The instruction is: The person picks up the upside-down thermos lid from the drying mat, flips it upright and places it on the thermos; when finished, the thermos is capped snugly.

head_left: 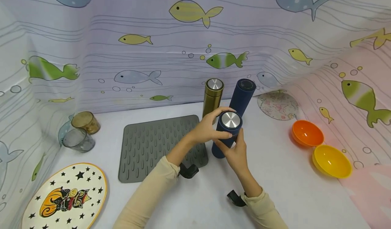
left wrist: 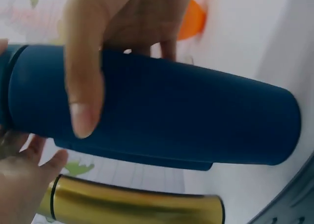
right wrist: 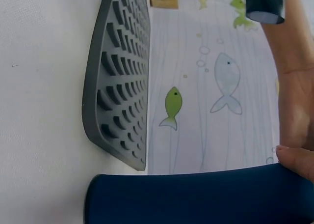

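Note:
Both hands are on a dark blue thermos bottle (head_left: 220,150) with a brushed silver lid top (head_left: 230,120), which leans slightly in the head view. My left hand (head_left: 207,128) curls round its upper part, just under the lid. Lower down, my right hand (head_left: 236,154) grips the body, its thumb (left wrist: 86,96) lying across the bottle in the left wrist view. Close behind stand a second blue bottle (head_left: 242,98) with a dark top and a gold bottle (head_left: 212,98) with a silver top. The right wrist view has the held bottle's lower body (right wrist: 196,199) along its bottom edge.
A grey ridged drying mat (head_left: 159,147) lies left of the bottles. Two tinted glasses, one amber (head_left: 86,122) and one grey (head_left: 78,140), lie farther left, above an oval plate (head_left: 91,185). On the right are an orange bowl (head_left: 306,134), a yellow bowl (head_left: 331,161) and a floral round mat (head_left: 278,105).

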Tool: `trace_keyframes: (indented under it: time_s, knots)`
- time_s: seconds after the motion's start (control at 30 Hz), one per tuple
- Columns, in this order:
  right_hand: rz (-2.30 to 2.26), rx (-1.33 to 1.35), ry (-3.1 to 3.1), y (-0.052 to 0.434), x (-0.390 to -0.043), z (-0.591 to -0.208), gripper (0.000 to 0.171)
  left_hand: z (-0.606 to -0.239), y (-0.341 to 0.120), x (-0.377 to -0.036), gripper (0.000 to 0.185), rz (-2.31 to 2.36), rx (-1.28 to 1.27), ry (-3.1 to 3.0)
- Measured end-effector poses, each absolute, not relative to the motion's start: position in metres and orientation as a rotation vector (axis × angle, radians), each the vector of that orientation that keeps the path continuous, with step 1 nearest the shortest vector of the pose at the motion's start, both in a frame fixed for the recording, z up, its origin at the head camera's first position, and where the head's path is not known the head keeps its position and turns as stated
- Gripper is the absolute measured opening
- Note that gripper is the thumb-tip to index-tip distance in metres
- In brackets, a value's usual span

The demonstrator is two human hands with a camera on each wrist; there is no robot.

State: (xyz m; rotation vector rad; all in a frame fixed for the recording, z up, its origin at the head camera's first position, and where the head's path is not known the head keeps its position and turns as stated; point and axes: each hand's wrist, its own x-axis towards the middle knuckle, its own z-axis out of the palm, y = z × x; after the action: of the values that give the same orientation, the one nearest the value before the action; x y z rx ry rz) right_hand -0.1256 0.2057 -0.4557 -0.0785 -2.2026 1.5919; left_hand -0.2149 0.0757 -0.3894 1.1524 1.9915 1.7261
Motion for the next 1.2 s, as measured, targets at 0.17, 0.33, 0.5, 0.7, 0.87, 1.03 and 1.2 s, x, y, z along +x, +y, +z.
trace_keyframes:
  time_s: [0.17, 0.33, 0.5, 0.7, 0.87, 1.03, 1.2]
  knots:
    - [1.604, -0.046, -2.183, 0.205, -0.126, -0.457, 0.076, -0.387, 0.078, -0.210, 0.086, 1.614, 1.170, 2.221]
    - [1.565, -0.046, -2.193, 0.205, -0.125, -0.458, 0.075, -0.393, 0.080, -0.209, 0.095, 1.786, 1.183, 1.979]
    - [1.555, -0.040, -2.199, 0.203, -0.125, -0.458, 0.076, -0.398, 0.080, -0.207, 0.098, 1.787, 1.062, 1.926]
    - [1.557, -0.080, -2.211, 0.202, -0.125, -0.458, 0.076, -0.400, 0.077, -0.206, 0.074, 1.867, 1.090, 1.895]
    - [1.591, -0.072, -2.205, 0.201, -0.123, -0.456, 0.078, -0.396, 0.076, -0.205, 0.086, 1.761, 1.111, 2.057]
    - [1.573, -0.058, -2.201, 0.201, -0.123, -0.455, 0.076, -0.396, 0.076, -0.204, 0.085, 1.862, 1.100, 1.993]
    - [1.569, -0.045, -2.182, 0.201, -0.124, -0.456, 0.073, -0.399, 0.077, -0.203, 0.093, 1.856, 1.125, 1.916]
